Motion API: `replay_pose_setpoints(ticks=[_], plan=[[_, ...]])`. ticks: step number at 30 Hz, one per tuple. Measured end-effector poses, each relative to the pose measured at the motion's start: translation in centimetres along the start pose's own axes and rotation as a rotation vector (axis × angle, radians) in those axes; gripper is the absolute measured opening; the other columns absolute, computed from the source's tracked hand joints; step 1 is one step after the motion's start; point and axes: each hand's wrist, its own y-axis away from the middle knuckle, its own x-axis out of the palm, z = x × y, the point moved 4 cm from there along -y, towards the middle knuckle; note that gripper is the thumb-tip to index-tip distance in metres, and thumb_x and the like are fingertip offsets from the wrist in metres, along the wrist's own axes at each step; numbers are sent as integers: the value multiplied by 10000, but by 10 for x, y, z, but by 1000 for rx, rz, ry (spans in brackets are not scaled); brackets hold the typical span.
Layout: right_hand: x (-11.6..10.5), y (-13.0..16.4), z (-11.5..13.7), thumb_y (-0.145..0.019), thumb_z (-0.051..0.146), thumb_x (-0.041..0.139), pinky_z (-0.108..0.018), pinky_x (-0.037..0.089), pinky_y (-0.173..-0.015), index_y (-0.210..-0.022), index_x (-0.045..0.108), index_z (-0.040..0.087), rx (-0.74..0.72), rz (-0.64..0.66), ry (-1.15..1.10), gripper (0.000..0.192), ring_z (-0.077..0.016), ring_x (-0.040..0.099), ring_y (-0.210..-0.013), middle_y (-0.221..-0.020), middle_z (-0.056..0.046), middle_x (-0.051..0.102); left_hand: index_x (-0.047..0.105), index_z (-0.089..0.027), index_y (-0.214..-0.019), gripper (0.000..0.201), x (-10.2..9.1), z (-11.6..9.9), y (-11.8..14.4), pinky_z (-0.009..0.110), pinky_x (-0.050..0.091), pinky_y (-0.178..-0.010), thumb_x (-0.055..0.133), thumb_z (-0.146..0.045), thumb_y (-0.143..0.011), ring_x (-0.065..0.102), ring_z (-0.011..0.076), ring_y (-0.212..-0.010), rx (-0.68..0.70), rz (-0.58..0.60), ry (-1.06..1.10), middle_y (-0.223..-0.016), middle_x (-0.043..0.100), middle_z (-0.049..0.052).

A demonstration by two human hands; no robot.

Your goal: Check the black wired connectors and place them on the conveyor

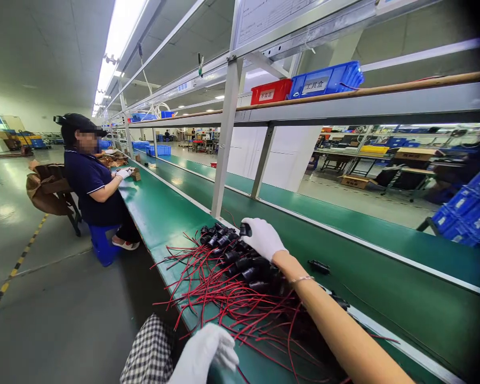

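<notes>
Right hand [263, 238], in a white glove, reaches forward across a green bench [160, 213] and rests on the far end of a heap of small black components [240, 261], each trailing thin red and black wires [220, 298]. Its fingers curl loosely around one black piece [245, 230] at the top of the pile, which sits just under and ahead of the palm; how firm the grip is cannot be told. The bare forearm runs diagonally from the lower right of the head view up to that hand, so the right hand is plainly the nearer one to the pile. The black bodies cluster toward the far side, their wires fanning back toward the viewer and over the bench edge. The left hand [206, 354], also gloved, hangs low at the near edge of the bench with fingers bent, holding nothing visible, beside a checked cloth [150, 352]. A lone black piece [319, 266] lies on the bench, apart to the right of the forearm. Farther along the bench on the left, a co-worker [92, 181] sits on a blue stool [102, 242], gloved hands at the bench. Red and blue bins [304, 85] stand on the shelf overhead.
</notes>
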Motion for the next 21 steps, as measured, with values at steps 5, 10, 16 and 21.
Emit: replay_pose_setpoints(ticks=[5, 10, 16, 21], plan=[[-47, 80, 45, -828, 185, 690, -409, 483, -945, -1261, 574, 174, -260, -179, -59, 448, -264, 570, -1086, -1217, -112, 633, 649, -197, -1123, 369, -14, -32, -32, 402, 402, -1065, 477, -483, -967, 579, 238, -1138, 196, -266, -287, -1161, 668, 86], [-61, 160, 78, -769, 32, 543, -476, 557, -795, -1257, 551, 163, -526, -393, -5, 505, -306, 607, -990, -1135, -150, 656, 617, -196, -1223, 370, 16, -54, -44, 409, 397, -1074, 521, -429, -952, 553, 247, -1186, 282, -157, -426, -1248, 630, 89], [-61, 206, 72, -837, 149, 591, -483, 603, -880, -1404, 378, 264, -507, -398, -218, 616, -306, 587, -1160, -1290, -173, 573, 654, -234, -1139, 328, 41, -46, -29, 302, 462, -956, 677, -414, -867, 613, 210, -1069, 259, 8, -228, -1131, 673, 17], [-56, 214, 44, -802, 243, 634, -471, 581, -984, -1402, 375, 394, -139, -69, -565, 670, -272, 620, -1185, -1336, -63, 586, 621, -276, -1205, 402, 37, -36, -20, 295, 439, -978, 660, -492, -868, 603, 204, -1091, 335, -77, -362, -1173, 659, 14]])
